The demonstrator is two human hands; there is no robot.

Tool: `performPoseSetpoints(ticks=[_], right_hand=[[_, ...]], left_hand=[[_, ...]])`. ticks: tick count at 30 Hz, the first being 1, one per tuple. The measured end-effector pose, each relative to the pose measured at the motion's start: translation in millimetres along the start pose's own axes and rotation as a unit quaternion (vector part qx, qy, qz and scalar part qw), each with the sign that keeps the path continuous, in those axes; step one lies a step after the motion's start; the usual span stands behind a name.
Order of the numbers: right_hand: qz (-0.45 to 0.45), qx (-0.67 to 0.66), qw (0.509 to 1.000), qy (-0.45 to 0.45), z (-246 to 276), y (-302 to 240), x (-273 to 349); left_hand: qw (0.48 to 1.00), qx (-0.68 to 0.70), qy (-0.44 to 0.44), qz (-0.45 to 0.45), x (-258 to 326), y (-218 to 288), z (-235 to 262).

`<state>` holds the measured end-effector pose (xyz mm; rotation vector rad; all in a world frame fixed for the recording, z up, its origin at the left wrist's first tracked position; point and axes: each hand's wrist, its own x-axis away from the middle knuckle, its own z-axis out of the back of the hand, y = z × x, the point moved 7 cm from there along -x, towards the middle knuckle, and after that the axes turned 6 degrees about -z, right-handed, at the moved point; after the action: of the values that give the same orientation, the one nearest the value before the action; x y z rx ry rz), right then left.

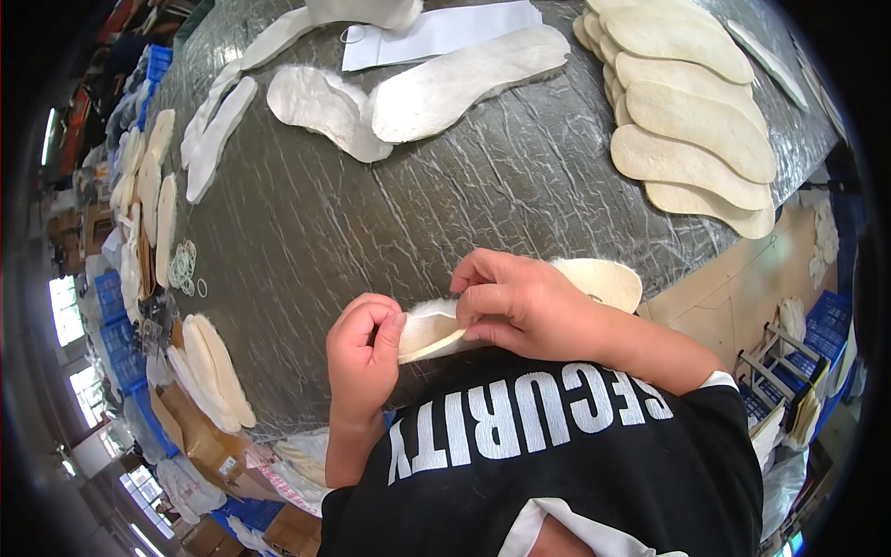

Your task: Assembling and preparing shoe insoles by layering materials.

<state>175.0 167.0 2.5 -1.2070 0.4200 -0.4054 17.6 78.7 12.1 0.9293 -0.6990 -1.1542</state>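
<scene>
Close to my body, at the table's near edge, I hold a fleece-lined insole (429,332) with white fluff and a cream edge. My left hand (364,348) pinches its left end between thumb and fingers. My right hand (520,306) has its fingertips closed on the edge further right. Behind the right wrist shows a cream rounded insole end (605,282); whether it belongs to the same insole is hidden by my hand. Farther off, two white fluffy insoles (469,84) (325,107) lie touching each other.
Overlapping cream insoles (691,111) fan out at the far right. White papers (436,35) and narrow white pieces (220,139) lie at the back. Rubber bands (183,267) and more insoles (215,371) line the left edge of the dark plastic-covered table (306,223). Blue crates (826,325) stand right.
</scene>
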Motion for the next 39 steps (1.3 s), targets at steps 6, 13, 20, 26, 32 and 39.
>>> performPoseSetpoints(ticks=[6,13,20,26,32,39], right_hand=[[-0.006,-0.005,0.998,-0.066,-4,-1,-1],[0.026,0.031,0.997,-0.066,-9,-1,2],[0.071,-0.026,0.988,-0.137,-4,-8,3],[-0.022,0.013,0.999,-0.041,-1,9,-1],[-0.050,0.021,0.998,-0.034,-1,11,-2],[-0.111,0.023,0.993,-0.024,-1,21,-1]], left_hand=[[0.999,-0.003,0.002,0.040,-3,-7,1],[0.999,0.027,-0.008,0.025,-6,-6,-6],[0.993,-0.021,0.033,0.109,-4,-45,-3],[0.999,-0.020,0.014,-0.025,-8,-5,-6],[0.998,-0.033,0.018,-0.041,-5,6,-4],[0.999,-0.038,0.012,-0.037,-6,11,-5]])
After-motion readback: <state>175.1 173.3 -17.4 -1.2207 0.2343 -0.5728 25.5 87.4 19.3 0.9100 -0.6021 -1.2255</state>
